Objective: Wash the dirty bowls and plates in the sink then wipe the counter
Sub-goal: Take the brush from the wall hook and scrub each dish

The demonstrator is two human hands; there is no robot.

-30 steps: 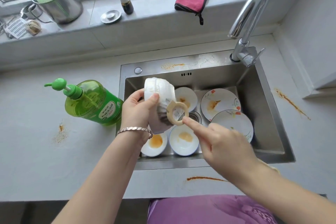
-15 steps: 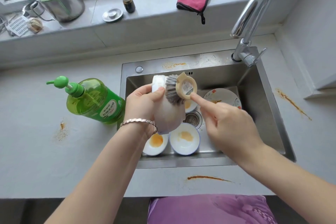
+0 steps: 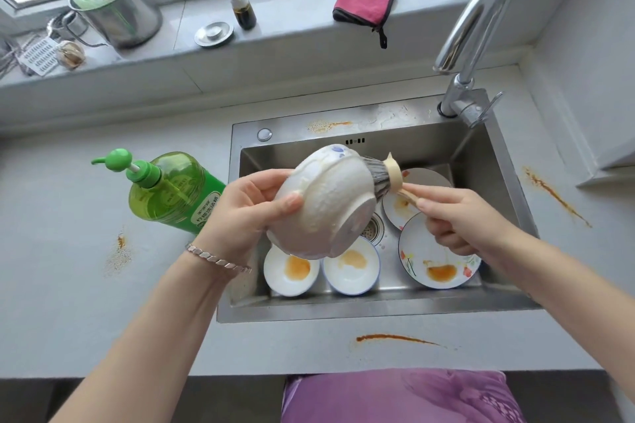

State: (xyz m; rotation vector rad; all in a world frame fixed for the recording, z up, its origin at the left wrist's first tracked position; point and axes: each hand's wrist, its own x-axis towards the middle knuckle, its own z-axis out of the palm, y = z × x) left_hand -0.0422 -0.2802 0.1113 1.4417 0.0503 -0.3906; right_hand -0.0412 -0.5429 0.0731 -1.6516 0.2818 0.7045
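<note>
My left hand [image 3: 247, 213] grips a soapy white bowl [image 3: 326, 206], tipped on its side above the steel sink [image 3: 508, 182] with its foot turned toward me. My right hand [image 3: 460, 216] holds the wooden handle of a dish brush [image 3: 386, 177], whose grey bristles press against the bowl's far right side. In the basin below lie two small white bowls [image 3: 292, 271] [image 3: 352, 268] with orange sauce stains, and two flowered plates [image 3: 436, 261] [image 3: 409, 196], also stained. The drain strainer [image 3: 372, 228] shows just behind the held bowl.
A green dish-soap pump bottle [image 3: 168, 189] stands left of the sink. Orange stains mark the counter [image 3: 395, 338] [image 3: 553, 194] [image 3: 120, 251]. The faucet [image 3: 477, 31] arches over the back right. On the sill sit a red cloth [image 3: 364, 2], a small spray bottle [image 3: 242, 5], a sink plug [image 3: 213, 34] and a steel pot [image 3: 117, 7].
The left hand has turned the bowl so its foot faces me. The brush has swept from the bowl's front round to its far right side.
</note>
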